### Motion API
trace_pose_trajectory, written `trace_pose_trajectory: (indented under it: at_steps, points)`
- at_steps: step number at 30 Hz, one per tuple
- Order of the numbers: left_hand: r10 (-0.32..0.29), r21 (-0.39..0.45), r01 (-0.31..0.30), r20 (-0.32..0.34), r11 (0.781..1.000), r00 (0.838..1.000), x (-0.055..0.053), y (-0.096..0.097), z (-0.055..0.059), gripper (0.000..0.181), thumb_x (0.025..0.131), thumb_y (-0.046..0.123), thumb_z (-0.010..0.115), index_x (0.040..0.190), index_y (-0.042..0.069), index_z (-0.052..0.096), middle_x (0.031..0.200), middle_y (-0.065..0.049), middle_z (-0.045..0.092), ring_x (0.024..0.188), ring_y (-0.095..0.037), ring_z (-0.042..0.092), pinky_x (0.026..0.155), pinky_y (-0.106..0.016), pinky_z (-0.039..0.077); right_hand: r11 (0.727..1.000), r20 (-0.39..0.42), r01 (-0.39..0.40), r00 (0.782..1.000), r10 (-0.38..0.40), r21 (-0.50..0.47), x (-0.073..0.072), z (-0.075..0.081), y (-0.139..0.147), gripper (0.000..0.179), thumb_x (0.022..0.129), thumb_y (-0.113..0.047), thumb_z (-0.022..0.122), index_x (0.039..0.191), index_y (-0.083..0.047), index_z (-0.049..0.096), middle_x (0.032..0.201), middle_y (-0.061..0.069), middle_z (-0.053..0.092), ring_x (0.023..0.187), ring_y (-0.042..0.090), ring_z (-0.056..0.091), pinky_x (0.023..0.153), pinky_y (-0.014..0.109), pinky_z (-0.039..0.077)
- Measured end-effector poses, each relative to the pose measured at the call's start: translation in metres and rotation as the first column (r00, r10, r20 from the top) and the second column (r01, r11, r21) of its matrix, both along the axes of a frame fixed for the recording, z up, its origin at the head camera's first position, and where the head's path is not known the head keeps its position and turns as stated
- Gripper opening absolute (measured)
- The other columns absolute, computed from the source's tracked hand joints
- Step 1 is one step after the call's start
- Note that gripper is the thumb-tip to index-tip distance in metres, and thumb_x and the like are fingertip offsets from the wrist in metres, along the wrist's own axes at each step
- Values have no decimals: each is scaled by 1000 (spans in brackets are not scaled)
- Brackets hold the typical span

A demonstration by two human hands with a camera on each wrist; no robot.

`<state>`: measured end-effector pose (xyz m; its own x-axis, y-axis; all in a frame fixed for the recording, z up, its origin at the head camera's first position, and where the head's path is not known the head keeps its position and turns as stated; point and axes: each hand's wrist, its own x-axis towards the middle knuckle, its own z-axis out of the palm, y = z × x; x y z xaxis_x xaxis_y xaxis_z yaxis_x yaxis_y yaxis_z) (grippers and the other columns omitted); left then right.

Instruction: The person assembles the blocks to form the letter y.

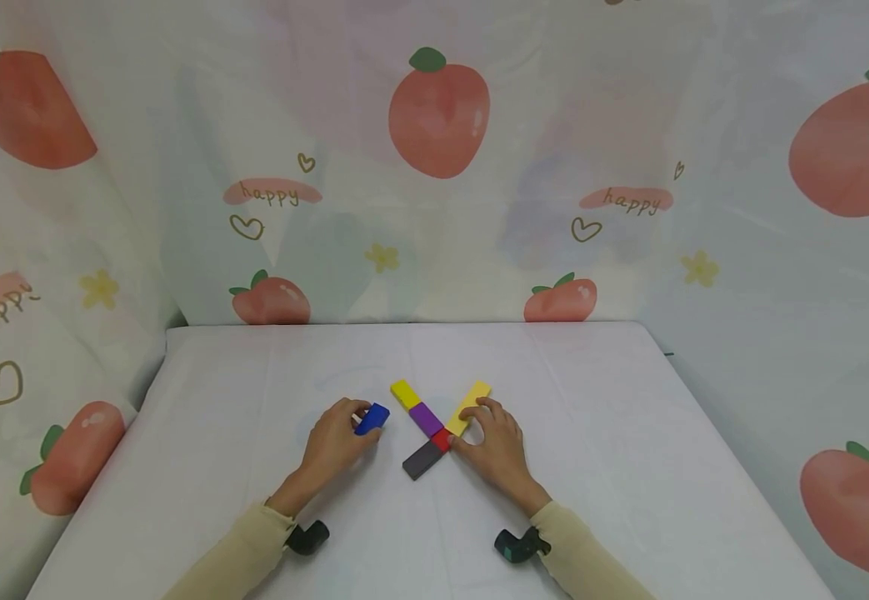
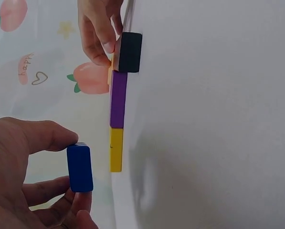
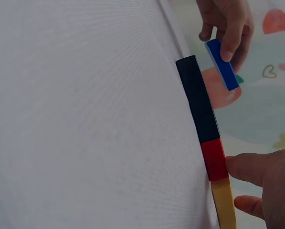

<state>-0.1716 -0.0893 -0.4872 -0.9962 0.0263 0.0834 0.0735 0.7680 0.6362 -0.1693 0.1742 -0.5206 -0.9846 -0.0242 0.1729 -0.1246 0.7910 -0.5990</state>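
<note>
My left hand [image 1: 338, 435] pinches a blue block [image 1: 372, 419] between thumb and fingers. In the left wrist view the blue block [image 2: 79, 169] shows its end face, held apart from the other blocks. My right hand [image 1: 496, 446] touches the row on the table: its thumb rests against a small red block [image 3: 214, 159], its fingers by a light yellow block [image 1: 470, 407]. A dark grey block [image 1: 422, 460] meets the red one on the near side. From this junction a purple block [image 1: 426, 420] and a bright yellow block [image 1: 405, 394] run toward the far left.
The blocks lie in a Y-like branching shape on a white-covered table [image 1: 591, 400]. A curtain [image 1: 434, 242] printed with fruit stands behind the table's far edge. A dark wrist camera [image 1: 308, 538] sits at the left sleeve, another camera [image 1: 520, 546] at the right sleeve.
</note>
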Motion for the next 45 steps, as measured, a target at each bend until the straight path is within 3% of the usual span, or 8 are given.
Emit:
trace_pose_trajectory:
  at_steps: [23, 38, 45]
  points:
    - [-69, 14, 69, -49, 997, 996, 24, 4, 0, 44, 80, 22, 80, 118, 6, 67, 104, -5, 66, 87, -16, 59, 75, -32, 53, 1000, 14, 5, 1000, -5, 5, 0, 3, -1, 36, 80, -36, 77, 110, -20, 65, 145, 11, 46, 135, 40, 40, 111, 63, 25]
    - [-112, -20, 111, -50, 994, 992, 37, 5, 0, 43, 79, 23, 81, 116, 7, 67, 102, -2, 66, 85, -13, 59, 69, -25, 52, 1000, 14, 6, 1000, -6, -5, 1, 3, -1, 37, 80, -36, 78, 110, -20, 65, 144, 11, 46, 136, 39, 39, 111, 62, 25]
    - [-124, -37, 124, -19, 992, 992, 44, 6, -1, 42, 79, 25, 81, 116, 9, 68, 101, -1, 66, 84, -10, 58, 69, -24, 51, 1000, 14, 5, 1000, -5, -2, 1, 3, -1, 37, 80, -37, 78, 110, -20, 65, 144, 11, 46, 136, 39, 39, 111, 63, 25]
